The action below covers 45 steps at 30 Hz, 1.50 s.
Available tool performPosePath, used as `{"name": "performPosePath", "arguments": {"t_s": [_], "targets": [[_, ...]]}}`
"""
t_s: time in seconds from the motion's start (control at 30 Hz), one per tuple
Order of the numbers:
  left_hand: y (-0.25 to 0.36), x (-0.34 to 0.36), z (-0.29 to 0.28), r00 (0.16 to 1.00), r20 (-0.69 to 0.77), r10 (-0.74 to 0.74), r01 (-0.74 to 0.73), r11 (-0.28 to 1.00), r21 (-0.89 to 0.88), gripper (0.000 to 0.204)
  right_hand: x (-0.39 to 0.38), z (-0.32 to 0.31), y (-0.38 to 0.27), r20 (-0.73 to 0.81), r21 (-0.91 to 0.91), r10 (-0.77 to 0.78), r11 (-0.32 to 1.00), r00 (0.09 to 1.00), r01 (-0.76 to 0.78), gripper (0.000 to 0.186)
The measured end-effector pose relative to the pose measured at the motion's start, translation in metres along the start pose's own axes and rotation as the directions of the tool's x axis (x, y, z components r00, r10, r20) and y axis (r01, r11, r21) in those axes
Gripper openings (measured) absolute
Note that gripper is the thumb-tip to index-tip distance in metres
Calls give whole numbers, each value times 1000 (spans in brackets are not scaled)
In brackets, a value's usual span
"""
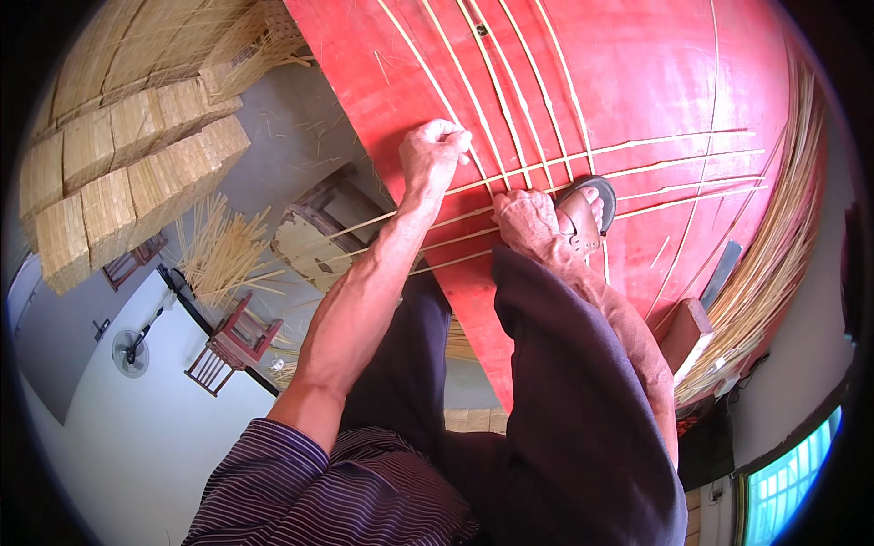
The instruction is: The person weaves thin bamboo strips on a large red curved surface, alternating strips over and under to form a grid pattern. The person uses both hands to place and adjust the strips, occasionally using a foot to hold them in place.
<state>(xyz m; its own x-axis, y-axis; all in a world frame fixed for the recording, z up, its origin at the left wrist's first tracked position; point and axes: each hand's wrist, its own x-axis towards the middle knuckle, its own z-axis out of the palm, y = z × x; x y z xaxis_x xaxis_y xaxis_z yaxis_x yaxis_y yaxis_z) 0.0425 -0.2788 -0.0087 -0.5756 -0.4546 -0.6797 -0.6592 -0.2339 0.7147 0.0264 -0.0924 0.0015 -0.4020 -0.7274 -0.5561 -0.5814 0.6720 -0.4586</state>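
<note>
Pale bamboo strips (499, 86) run lengthwise over a red board (637, 55) and cross several sideways strips (678, 164) in a loose, open weave. At the leftmost lengthwise strip, my left hand (433, 156) is closed in a pinch, its fingertips on that strip. My right hand (530, 223) lies lower, beside the crossings, with its fingers curled down against the strips. What is under its fingertips is partly hidden. Touching that hand on its right is my foot in a brown sandal (583, 218), resting on top of the weave.
A long bundle of loose strips (774, 264) lies along the board's right side, near a wooden block (687, 337). Stacked woven bamboo pieces (137, 173) stand at the far left. A small wooden stool (238, 338), a fan (132, 352) and scattered strips (218, 250) are at the left.
</note>
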Motion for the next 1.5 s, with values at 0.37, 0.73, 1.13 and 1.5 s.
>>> {"name": "performPosePath", "arguments": {"t_s": [0.37,0.73,1.13,1.5], "targets": [[16,1,-6,992,114,-45,32,993,116,17,-10,-27,10,-151,282,105,958,983,-59,21],[75,26,-12,924,349,158,-77,969,-235,30,11,-74,59,-447,435,327,893,833,-117,10],[23,33,4,934,357,14,96,953,-288,34,12,-27,72,-342,300,134,953,930,-27,23],[24,29,8,938,341,53,37,967,-252,38,12,-38,74,-330,277,110,961,937,-15,24]]}}
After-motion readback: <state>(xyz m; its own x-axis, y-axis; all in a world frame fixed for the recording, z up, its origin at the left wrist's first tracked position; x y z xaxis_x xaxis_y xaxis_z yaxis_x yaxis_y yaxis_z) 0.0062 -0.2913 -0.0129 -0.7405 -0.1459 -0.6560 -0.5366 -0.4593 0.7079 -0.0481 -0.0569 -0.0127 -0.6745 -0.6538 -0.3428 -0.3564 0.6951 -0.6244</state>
